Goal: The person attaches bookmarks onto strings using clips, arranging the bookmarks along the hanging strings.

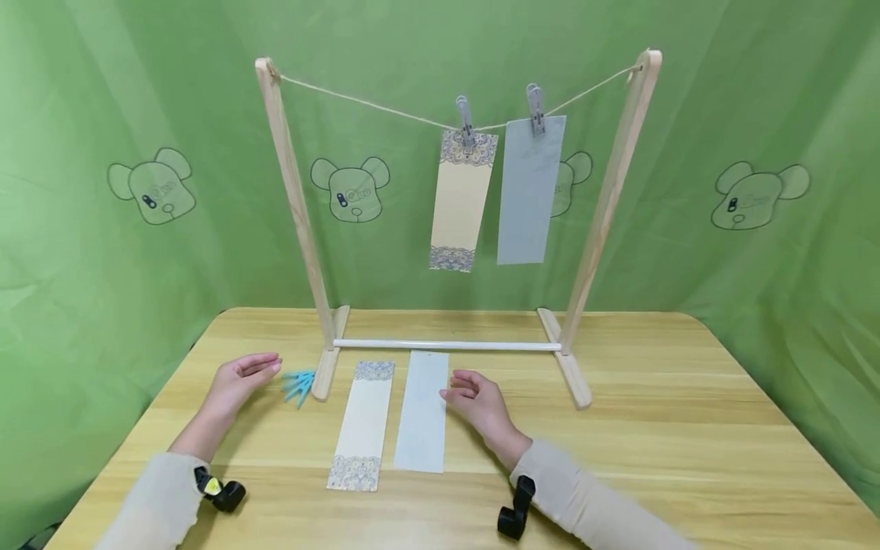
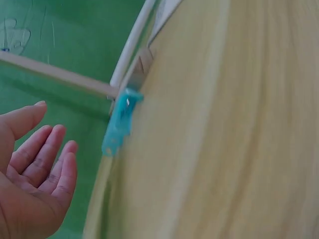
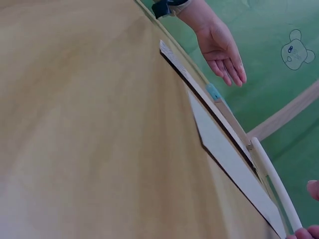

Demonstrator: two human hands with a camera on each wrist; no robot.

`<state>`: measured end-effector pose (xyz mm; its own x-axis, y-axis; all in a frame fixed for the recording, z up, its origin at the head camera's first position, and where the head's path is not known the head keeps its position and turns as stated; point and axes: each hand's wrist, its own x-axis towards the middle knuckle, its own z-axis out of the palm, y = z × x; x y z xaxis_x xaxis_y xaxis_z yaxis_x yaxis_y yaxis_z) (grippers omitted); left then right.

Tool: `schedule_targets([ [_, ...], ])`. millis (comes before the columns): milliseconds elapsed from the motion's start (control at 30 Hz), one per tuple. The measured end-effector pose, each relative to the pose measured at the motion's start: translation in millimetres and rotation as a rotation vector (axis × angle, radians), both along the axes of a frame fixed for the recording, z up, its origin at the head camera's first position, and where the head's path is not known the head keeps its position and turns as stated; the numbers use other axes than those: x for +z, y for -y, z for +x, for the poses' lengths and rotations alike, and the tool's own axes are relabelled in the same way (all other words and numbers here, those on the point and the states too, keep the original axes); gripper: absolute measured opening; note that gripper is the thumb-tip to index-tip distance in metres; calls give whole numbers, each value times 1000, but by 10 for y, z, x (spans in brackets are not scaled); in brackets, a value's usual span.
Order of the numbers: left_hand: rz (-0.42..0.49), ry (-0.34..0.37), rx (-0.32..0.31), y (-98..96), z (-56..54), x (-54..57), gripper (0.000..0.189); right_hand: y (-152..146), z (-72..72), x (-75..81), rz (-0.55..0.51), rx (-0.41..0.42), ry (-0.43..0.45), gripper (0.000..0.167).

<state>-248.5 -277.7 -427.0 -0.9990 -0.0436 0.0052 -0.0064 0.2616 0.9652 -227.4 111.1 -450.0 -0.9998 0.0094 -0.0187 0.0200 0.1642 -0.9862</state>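
Observation:
My left hand is held over the table's left side with fingers relaxed and nothing in it. Just right of its fingertips lie several blue clothespins, seen as a blue cluster in the left wrist view. My right hand hovers at the right edge of a plain pale-blue paper strip, thumb and fingers apart in the right wrist view. Left of that strip lies a cream strip with patterned ends. From the string hang another cream strip and pale-blue strip, each under a clear clothespin.
A wooden frame stands on the table, with a left post, a right post and a white crossbar low between them. Its feet reach forward near both hands. A green curtain with bear outlines hangs behind.

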Motion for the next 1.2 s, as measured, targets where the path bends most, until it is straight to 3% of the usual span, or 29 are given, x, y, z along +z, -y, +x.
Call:
schedule_targets([
  [200, -47, 13, 30, 82, -35, -95, 53, 75, 80, -60, -10, -12, -41, 50],
  [433, -70, 46, -59, 99, -136, -185, 56, 82, 134, -96, 54, -30, -87, 50],
  [567, -70, 52, -74, 110, -170, -232, 56, 70, 138, -112, 102, -39, -86, 53],
  [967, -219, -33, -130, 143, -165, -285, 54, 126, 153, -132, 246, 16, -148, 59],
  [1200, -240, -49, -129, 153, -143, -313, 52, 159, 148, -134, 367, 45, -163, 64],
])
